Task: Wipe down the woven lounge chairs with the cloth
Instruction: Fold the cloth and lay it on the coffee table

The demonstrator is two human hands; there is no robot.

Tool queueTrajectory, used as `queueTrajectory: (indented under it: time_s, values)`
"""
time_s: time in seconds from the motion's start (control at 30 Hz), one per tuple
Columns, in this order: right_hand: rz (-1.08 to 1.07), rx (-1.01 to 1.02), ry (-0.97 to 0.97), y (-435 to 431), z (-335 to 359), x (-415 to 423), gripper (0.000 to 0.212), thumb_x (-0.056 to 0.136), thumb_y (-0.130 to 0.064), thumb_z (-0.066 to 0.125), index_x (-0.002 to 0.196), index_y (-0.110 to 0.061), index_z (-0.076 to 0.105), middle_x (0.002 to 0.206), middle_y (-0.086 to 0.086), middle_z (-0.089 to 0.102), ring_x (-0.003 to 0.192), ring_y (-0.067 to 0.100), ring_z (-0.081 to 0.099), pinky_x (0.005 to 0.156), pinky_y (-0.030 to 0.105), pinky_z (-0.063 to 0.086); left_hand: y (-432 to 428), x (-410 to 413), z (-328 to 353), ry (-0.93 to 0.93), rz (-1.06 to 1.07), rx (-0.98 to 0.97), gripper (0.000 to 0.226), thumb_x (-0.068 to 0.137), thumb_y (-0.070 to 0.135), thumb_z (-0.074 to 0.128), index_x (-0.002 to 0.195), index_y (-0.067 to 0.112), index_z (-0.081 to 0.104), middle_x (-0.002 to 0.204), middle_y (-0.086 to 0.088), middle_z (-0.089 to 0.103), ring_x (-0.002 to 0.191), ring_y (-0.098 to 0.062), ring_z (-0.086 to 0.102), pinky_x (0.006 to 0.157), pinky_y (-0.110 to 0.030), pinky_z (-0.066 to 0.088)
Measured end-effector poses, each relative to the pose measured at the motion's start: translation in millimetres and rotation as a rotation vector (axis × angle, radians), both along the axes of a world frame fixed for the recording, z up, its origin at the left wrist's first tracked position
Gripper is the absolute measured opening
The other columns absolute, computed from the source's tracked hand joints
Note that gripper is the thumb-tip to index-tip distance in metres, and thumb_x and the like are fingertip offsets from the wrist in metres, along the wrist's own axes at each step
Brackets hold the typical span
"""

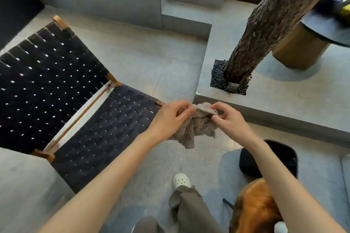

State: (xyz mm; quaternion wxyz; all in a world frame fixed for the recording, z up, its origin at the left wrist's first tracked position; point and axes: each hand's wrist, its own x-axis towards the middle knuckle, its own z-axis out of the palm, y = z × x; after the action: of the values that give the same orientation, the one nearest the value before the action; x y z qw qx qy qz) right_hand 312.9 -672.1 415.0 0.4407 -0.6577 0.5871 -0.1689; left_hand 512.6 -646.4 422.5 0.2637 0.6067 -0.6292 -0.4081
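Observation:
A woven lounge chair with dark navy straps and a wooden frame stands at the left, its backrest leaning away toward the upper left. A fluffy grey-brown cloth hangs bunched in the air just right of the chair's seat corner. My left hand pinches the cloth's top edge on the left side. My right hand pinches the same edge on the right side. The cloth does not touch the chair.
A raised concrete ledge runs behind my hands, with a rough tree trunk rising from a gravel patch. A round table stands at the upper right. A black round object and an orange-brown thing lie at the lower right. Concrete steps sit at the top.

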Motion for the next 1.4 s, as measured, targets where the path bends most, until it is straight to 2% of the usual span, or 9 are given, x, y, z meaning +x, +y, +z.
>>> queueTrajectory:
  time_s: [0.2, 0.33, 0.43, 0.67, 0.83, 0.93, 1.1, 1.27, 1.4]
  values:
    - [-0.124, -0.176, 0.212, 24.2, 19.8, -20.8, 0.024, 0.089, -0.008, 0.051, 0.094, -0.032, 0.053, 0.075, -0.012, 0.059, 0.069, 0.018, 0.055, 0.064, 0.037, 0.046, -6.7, -1.9, 31.0, -0.017, -0.143, -0.065, 0.024, 0.095, 0.045, 0.051, 0.098, 0.027, 0.066, 0.082, 0.003, 0.068, 0.079, -0.019, 0.062, 0.078, -0.044, 0.051]
    - [-0.214, -0.183, 0.234, 57.8, 26.0, -29.4, 0.023, 0.090, -0.009, 0.050, 0.101, -0.026, 0.061, 0.072, -0.014, 0.060, 0.068, 0.017, 0.054, 0.065, 0.039, 0.048, -7.2, 1.2, 38.4, -0.042, -0.271, -0.073, 0.021, 0.095, 0.041, 0.052, 0.097, 0.026, 0.066, 0.084, 0.009, 0.069, 0.080, -0.011, 0.063, 0.079, -0.038, 0.053]
    - [-0.308, -0.218, 0.309, 95.7, 29.6, -35.6, 0.025, 0.092, -0.010, 0.048, 0.108, -0.022, 0.062, 0.087, -0.001, 0.064, 0.082, 0.021, 0.058, 0.071, 0.040, 0.050, -0.5, 1.2, 40.5, -0.029, -0.377, -0.087, 0.014, 0.096, 0.039, 0.052, 0.095, 0.031, 0.064, 0.085, 0.012, 0.067, 0.083, -0.008, 0.062, 0.077, -0.034, 0.051]
    - [-0.675, -0.191, 0.322, 225.6, 40.9, -29.4, 0.019, 0.096, -0.010, 0.049, 0.106, -0.017, 0.063, 0.090, -0.002, 0.061, 0.084, 0.016, 0.055, 0.062, 0.014, 0.037, 33.7, -8.9, 40.9, -0.107, -0.778, -0.188, 0.017, 0.098, 0.035, 0.051, 0.094, 0.026, 0.065, 0.087, 0.012, 0.066, 0.082, -0.008, 0.060, 0.072, -0.038, 0.052]
    - [-0.926, -0.175, 0.383, 322.2, 51.2, -33.5, 0.018, 0.094, -0.014, 0.053, 0.105, -0.020, 0.066, 0.097, 0.000, 0.068, 0.093, 0.023, 0.062, 0.073, 0.031, 0.044, 69.8, -43.4, 40.3, -0.127, -1.115, -0.333, 0.012, 0.095, 0.014, 0.057, 0.092, 0.018, 0.067, 0.078, 0.015, 0.056, 0.071, -0.005, 0.051, 0.063, -0.020, 0.038]
    - [-1.049, -0.168, 0.438, 377.0, 52.0, -32.5, 0.018, 0.094, -0.014, 0.056, 0.106, -0.018, 0.068, 0.103, 0.005, 0.070, 0.096, 0.024, 0.062, 0.072, 0.028, 0.038, 95.3, -65.9, 39.7, -0.132, -1.260, -0.369, 0.012, 0.093, 0.013, 0.060, 0.095, 0.016, 0.072, 0.081, 0.011, 0.064, 0.072, -0.006, 0.057, 0.064, -0.025, 0.044]
    - [-1.274, -0.093, 0.424, 478.4, 50.1, -19.9, 0.017, 0.096, -0.014, 0.055, 0.105, -0.019, 0.069, 0.091, -0.006, 0.063, 0.088, 0.013, 0.057, 0.069, 0.027, 0.037, 155.5, -114.5, 42.0, -0.158, -1.437, -0.425, 0.016, 0.091, 0.012, 0.061, 0.102, 0.011, 0.073, 0.098, -0.002, 0.070, 0.087, -0.018, 0.062, 0.076, -0.029, 0.051]
    - [-1.484, -0.079, 0.391, 579.1, 44.7, 2.2, 0.013, 0.095, -0.013, 0.058, 0.099, -0.019, 0.068, 0.085, -0.005, 0.065, 0.081, 0.013, 0.058, 0.067, 0.024, 0.037, 228.4, -157.7, 37.7, -0.125, -1.628, -0.464, 0.017, 0.092, 0.018, 0.062, 0.105, 0.011, 0.070, 0.100, 0.002, 0.066, 0.090, -0.015, 0.060, 0.080, -0.025, 0.050]
    - [-1.664, -0.042, 0.406, 653.3, 34.8, 19.7, 0.011, 0.093, -0.013, 0.061, 0.098, -0.016, 0.070, 0.075, -0.014, 0.061, 0.066, 0.004, 0.056, 0.064, 0.028, 0.050, 295.5, -182.7, 27.8, -0.126, -1.753, -0.488, 0.019, 0.089, 0.021, 0.066, 0.101, 0.006, 0.069, 0.098, -0.007, 0.069, 0.091, -0.028, 0.063, 0.082, -0.044, 0.052]
